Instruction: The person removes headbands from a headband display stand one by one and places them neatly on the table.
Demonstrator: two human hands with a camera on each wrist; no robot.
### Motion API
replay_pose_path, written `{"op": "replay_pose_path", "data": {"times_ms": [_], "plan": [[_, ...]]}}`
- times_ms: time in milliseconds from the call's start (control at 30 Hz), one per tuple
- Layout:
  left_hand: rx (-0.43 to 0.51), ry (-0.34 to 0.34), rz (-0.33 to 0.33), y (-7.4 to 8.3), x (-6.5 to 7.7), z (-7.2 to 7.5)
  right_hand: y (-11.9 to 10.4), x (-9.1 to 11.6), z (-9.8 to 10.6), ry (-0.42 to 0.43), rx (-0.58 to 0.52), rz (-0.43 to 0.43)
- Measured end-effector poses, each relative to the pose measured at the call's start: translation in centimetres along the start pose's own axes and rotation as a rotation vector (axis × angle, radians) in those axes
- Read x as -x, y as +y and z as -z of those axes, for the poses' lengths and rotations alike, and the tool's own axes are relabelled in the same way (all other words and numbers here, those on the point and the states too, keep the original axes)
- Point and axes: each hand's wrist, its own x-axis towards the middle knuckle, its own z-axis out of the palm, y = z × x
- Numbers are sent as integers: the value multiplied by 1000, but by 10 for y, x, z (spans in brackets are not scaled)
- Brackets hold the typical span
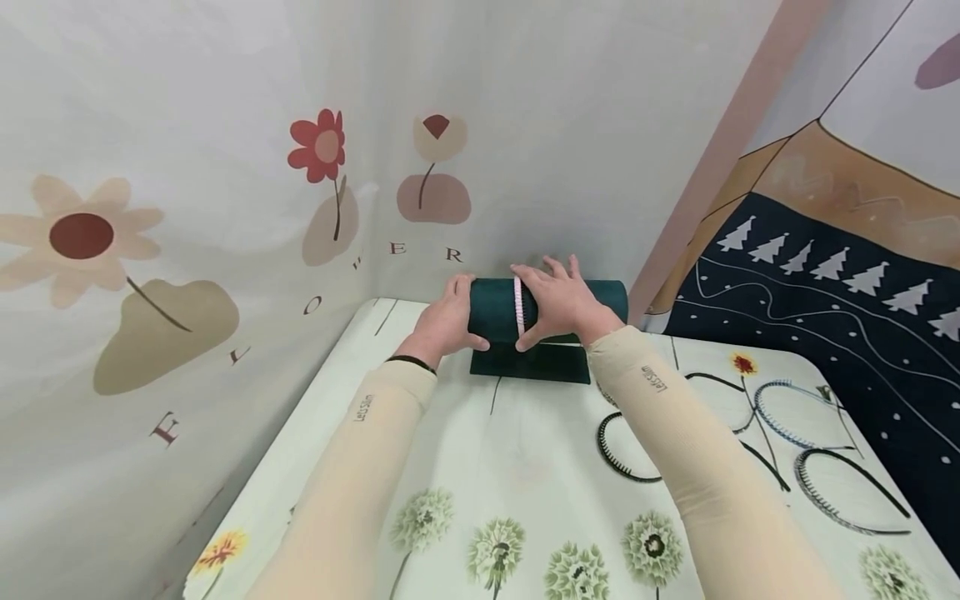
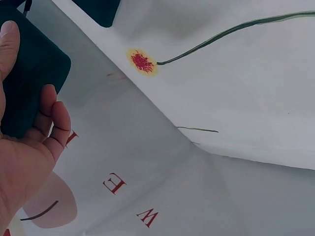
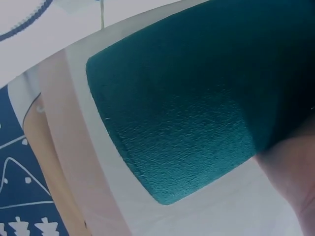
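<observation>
A dark green velvety roll-shaped display stand (image 1: 491, 310) rests on a flat base near the far edge of the table. My left hand (image 1: 446, 321) grips the roll's left end, its thumb at the front; the left wrist view shows its fingers curled round that end. A pink ridged headband (image 1: 518, 304) arches over the roll, with a black headband (image 1: 529, 310) close on its right. My right hand (image 1: 557, 302) spans the roll, index fingertip at the pink headband's top and thumb at its lower front, holding it. Its other fingers spread upward over the roll.
To the right on the flowered tablecloth (image 1: 450, 450) lie several headbands, among them a black toothed one (image 1: 611, 450), a blue one (image 1: 772, 417) and a dark one (image 1: 813, 492). A printed curtain (image 1: 525, 125) hangs right behind the stand and along the left side.
</observation>
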Motion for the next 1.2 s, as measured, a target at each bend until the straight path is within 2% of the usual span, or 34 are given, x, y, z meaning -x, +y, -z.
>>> {"op": "replay_pose_path", "data": {"times_ms": [300, 500, 733, 1000, 1200], "plan": [[-8, 15, -24, -1, 1, 1, -12, -13, -3, 18, 140, 73], [-27, 23, -31, -5, -3, -4, -17, -15, -3, 1, 166, 100], [-40, 26, -29, -5, -5, -7, -13, -14, 2, -21, 131, 111], [-29, 22, -12, -2, -3, -4, 0, -7, 20, -32, 1, 82], [-18, 9, -10, -3, -2, -3, 13, -1, 29, -76, -64, 45]]}}
